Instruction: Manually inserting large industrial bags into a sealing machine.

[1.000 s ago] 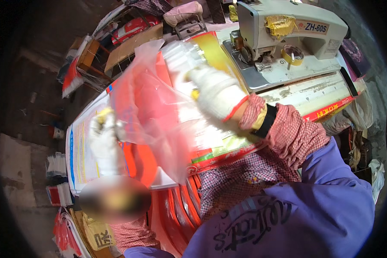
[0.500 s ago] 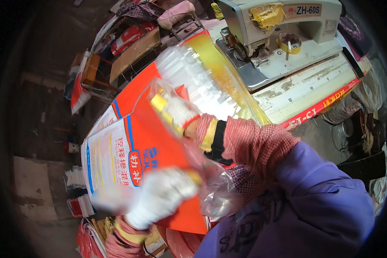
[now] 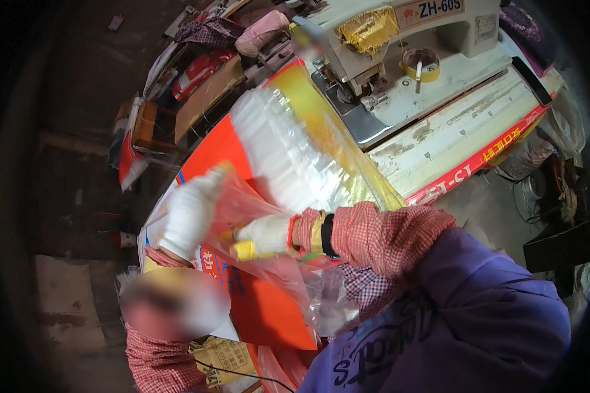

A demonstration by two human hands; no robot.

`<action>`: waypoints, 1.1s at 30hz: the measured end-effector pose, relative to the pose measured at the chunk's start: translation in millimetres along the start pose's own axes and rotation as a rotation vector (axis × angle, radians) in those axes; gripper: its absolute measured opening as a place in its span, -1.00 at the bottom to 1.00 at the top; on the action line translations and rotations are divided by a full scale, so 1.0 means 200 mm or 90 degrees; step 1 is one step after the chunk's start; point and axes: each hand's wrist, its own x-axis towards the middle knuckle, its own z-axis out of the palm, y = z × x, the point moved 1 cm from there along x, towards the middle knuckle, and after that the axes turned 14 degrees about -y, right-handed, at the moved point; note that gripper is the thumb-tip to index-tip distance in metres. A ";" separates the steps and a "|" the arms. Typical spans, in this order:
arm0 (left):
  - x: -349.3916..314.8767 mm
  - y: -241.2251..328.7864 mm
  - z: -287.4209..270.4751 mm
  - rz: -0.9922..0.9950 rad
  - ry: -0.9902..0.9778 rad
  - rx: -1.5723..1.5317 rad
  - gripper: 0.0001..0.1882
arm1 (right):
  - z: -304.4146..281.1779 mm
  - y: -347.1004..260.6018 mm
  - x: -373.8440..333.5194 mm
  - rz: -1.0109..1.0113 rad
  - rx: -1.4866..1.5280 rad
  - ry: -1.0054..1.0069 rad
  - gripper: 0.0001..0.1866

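Note:
My left hand (image 3: 191,213), in a white glove, is at the upper left part of a red and white printed sack (image 3: 262,304). Its fingers are closed on the edge of a clear plastic liner bag (image 3: 321,295). The film stretches from there across the sack toward my body. Lower and to the right, my right hand (image 3: 265,237) wears a white glove with yellow fingertips. Its fingers are curled at the film over the sack and partly veiled by it. Beyond my hands lies a stack of clear plastic liners (image 3: 288,147).
A sewing machine (image 3: 367,62) stands on a worn table at the far right, a roll of yellow tape (image 3: 419,64) on its bed. Yellow film (image 3: 334,128) runs beside the stack. A wooden frame and cardboard (image 3: 206,98) stand far left; a brown printed sack (image 3: 226,360) lies below.
My left hand has moved up and away from me, drawing film over the sack. My right hand has come down toward me from beside the liner stack.

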 end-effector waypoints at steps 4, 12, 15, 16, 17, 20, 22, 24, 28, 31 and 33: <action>0.09 0.12 -0.21 -0.215 -0.057 0.558 -0.73 | -0.03 0.16 0.11 0.084 0.060 -0.068 -0.52; 0.54 0.37 -0.55 0.005 0.133 1.152 -0.75 | 0.39 -0.10 -0.10 -0.092 -0.317 -0.214 -0.85; 0.74 0.59 -0.66 -0.204 0.244 1.064 -0.85 | 0.50 -0.22 -0.33 -0.067 -0.301 -0.362 -0.76; 0.81 0.63 -0.64 -0.237 0.279 0.898 -0.84 | 0.52 -0.21 -0.39 -0.046 -0.286 -0.434 -0.70; 0.87 0.65 -0.61 -0.215 0.276 0.892 -0.84 | 0.51 -0.16 -0.45 -0.031 -0.277 -0.422 -0.70; 0.92 0.58 -0.64 -0.212 0.106 0.921 -0.76 | 0.49 -0.03 -0.62 -0.308 -0.147 -0.257 -0.66; 0.92 0.53 -0.60 -0.226 0.080 0.870 -0.74 | 0.29 0.00 -0.79 -0.331 0.155 -0.097 -0.59; 0.98 0.63 -0.47 -0.209 0.035 0.882 -0.73 | 0.28 0.22 -0.81 -0.158 0.271 0.028 -0.60; 1.01 0.66 -0.36 -0.170 0.002 0.868 -0.74 | 0.02 0.22 -0.93 0.161 0.246 0.318 -0.62; 1.01 0.66 -0.35 -0.150 0.011 0.869 -0.75 | -0.21 0.10 -1.00 0.232 -0.223 0.631 -0.30; 1.05 0.67 -0.31 -0.126 0.009 0.871 -0.75 | -0.27 0.17 -1.00 0.326 -0.211 0.609 -0.19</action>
